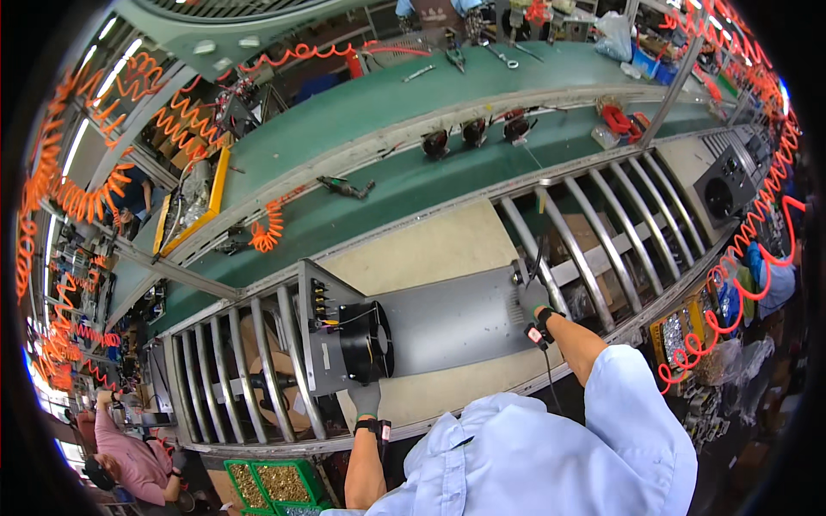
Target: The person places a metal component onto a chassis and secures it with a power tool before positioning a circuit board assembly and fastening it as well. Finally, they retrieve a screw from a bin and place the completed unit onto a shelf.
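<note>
A grey sheet-metal chassis (pixel 456 311) lies on a pale board across the roller line. At its left end stands an upright panel (pixel 320 354) with several terminals and a round black fan (pixel 368 342). My left hand (pixel 366 399), in a grey glove, grips the lower edge of this end just below the fan; its fingertips are partly hidden. Farther right, my gloved right hand (pixel 533 297) is closed round the chassis's right end flange. A dark cable (pixel 539 258) rises beside that hand.
Steel rollers (pixel 594 245) flank the board on both sides. Behind runs a green belt (pixel 404 193) with several small fans (pixel 474 132) and a power screwdriver (pixel 344 186). Green bins of screws (pixel 282 483) stand at lower left, near a co-worker (pixel 129 456). Orange coiled hoses (pixel 267 228) hang around.
</note>
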`<state>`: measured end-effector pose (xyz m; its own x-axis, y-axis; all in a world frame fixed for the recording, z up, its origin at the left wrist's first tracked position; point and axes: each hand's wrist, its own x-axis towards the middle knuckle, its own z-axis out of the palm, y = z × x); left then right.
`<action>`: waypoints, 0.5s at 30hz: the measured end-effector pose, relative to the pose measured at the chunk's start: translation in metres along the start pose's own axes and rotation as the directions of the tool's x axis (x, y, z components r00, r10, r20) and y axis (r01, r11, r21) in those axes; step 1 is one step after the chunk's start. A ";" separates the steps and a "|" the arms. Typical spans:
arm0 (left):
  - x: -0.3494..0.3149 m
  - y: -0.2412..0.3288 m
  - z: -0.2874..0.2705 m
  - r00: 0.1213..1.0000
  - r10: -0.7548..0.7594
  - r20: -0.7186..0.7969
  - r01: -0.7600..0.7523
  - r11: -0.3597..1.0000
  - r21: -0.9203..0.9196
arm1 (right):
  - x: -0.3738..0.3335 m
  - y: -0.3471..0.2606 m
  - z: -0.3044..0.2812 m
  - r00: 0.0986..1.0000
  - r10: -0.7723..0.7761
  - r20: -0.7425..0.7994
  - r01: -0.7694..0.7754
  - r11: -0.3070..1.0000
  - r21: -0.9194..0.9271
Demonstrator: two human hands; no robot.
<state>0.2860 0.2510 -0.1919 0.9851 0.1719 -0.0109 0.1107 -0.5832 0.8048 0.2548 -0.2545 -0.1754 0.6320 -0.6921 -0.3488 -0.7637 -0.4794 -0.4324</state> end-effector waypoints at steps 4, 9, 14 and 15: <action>-0.012 0.035 -0.073 0.989 -0.028 0.146 -0.001 0.981 0.193 | -0.036 0.007 -0.043 0.983 -0.123 0.133 0.124 0.992 0.000; -0.023 0.118 -0.168 0.947 -0.065 0.314 -0.081 0.900 0.429 | -0.069 0.010 -0.087 0.787 0.041 0.616 -0.085 0.995 0.043; -0.014 0.164 -0.177 0.939 -0.002 0.345 -0.204 0.803 0.559 | -0.085 0.039 -0.091 0.555 0.102 0.826 -0.363 0.923 0.129; -0.011 0.165 -0.174 0.944 0.011 0.331 -0.208 0.796 0.569 | -0.081 0.050 -0.100 0.604 0.065 0.795 -0.152 0.988 0.035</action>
<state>0.2708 0.2915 0.0440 0.9744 -0.1066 -0.1979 -0.0422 -0.9514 0.3050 0.1521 -0.2765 -0.0855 0.4369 -0.0203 -0.8993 -0.8457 -0.3499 -0.4029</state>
